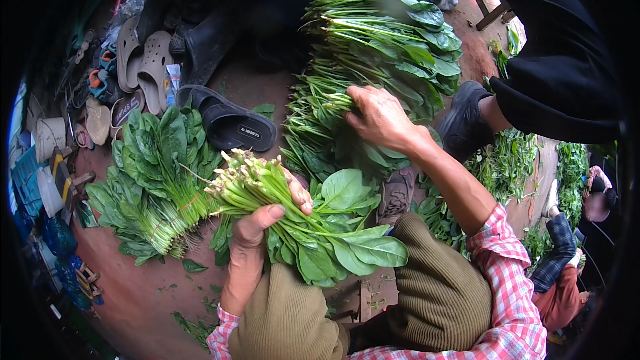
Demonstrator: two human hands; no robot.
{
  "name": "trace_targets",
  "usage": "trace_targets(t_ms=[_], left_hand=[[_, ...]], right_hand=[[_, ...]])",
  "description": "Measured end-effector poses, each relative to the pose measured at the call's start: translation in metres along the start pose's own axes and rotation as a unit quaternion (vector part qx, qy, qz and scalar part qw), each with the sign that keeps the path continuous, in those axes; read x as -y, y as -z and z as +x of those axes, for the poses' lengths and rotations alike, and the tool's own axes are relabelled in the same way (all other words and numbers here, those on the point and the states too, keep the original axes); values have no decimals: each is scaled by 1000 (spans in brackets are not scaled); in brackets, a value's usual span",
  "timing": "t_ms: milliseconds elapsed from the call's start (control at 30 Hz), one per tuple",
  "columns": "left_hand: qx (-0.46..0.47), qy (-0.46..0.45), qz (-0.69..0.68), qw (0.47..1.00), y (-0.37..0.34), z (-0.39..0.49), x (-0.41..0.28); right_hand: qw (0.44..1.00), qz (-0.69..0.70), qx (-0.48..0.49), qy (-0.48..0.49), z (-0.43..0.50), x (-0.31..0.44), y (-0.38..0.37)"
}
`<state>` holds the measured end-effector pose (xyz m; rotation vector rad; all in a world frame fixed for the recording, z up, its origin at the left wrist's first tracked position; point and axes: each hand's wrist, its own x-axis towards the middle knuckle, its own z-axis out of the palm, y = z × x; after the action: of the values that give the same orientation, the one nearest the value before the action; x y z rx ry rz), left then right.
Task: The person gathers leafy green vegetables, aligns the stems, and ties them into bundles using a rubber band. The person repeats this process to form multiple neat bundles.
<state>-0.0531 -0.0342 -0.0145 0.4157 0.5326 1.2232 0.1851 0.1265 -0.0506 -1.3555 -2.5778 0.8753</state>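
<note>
My left hand [270, 210] is closed around a thick bunch of leafy greens [310, 230], spinach-like, above my knees; its pale root ends point up and left, its leaves to the right. My right hand [382, 115] reaches to the long pile of loose greens [380, 50], with fingers and thumb around the stems of a few plants at the pile's lower part. On the floor at the left lie bundles of greens [165, 165] bound with thin red bands.
A black slide sandal [230, 117] and beige clogs [152, 70] lie beyond the bundles. Another person's dark shoe [462, 120] stands right of the pile. More greens [505, 165] cover the floor at right, where other people sit. Containers [50, 135] line the left edge.
</note>
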Motion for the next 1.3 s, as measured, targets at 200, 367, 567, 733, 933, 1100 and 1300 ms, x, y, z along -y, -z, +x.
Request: trace_targets(t_ms=[200, 367, 567, 733, 933, 1100, 1300], left_hand=[[-54, -13, 41, 998, -1, -1, 3], [-49, -14, 48, 998, -7, -1, 7], [-20, -60, 167, 984, -27, -2, 8], [19, -119, 320, 940, -44, 4, 2], [7, -138, 446, 884, -53, 3, 2], [9, -143, 472, 870, -48, 1, 2], [115, -151, 352, 917, -46, 8, 1]], right_hand=[[991, 118, -54, 26, -16, 5, 18], [975, 214, -52, 19, -40, 20, 57], [814, 513, -262, 79, -88, 69, 108], [907, 367, -154, 140, -82, 98, 86], [877, 436, -62, 194, -77, 100, 74], [873, 433, -44, 221, -75, 99, 76], [865, 448, -161, 158, -70, 87, 80]])
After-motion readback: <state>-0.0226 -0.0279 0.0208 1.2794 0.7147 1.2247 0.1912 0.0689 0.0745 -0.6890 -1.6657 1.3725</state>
